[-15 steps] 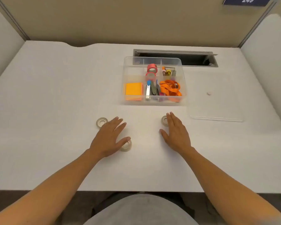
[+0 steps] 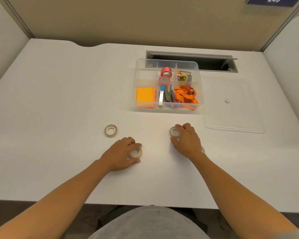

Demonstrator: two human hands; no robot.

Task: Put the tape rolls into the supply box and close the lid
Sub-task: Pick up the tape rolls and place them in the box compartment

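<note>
Clear tape rolls lie on the white desk. My left hand (image 2: 121, 153) curls around one roll (image 2: 135, 153), thumb and fingers on its sides. My right hand (image 2: 186, 140) grips another roll (image 2: 174, 131) at its rim. A third roll (image 2: 110, 130) lies free to the left. A sliver of a further roll (image 2: 203, 150) peeks out behind my right hand. The clear supply box (image 2: 167, 107) stands open beyond the hands, holding two pink tape rolls (image 2: 166, 71), orange notes, a stapler and an orange strap. Its clear lid (image 2: 235, 118) lies flat to the right.
A cable slot (image 2: 192, 62) with a raised flap opens in the desk just behind the box. Partition walls close in the desk at the back and both sides. A small pink dot (image 2: 227, 101) sits on the lid.
Both hands have curled from flat and spread to closed around a roll each; the left slid onto the near roll, the right onto the one ahead of it.
</note>
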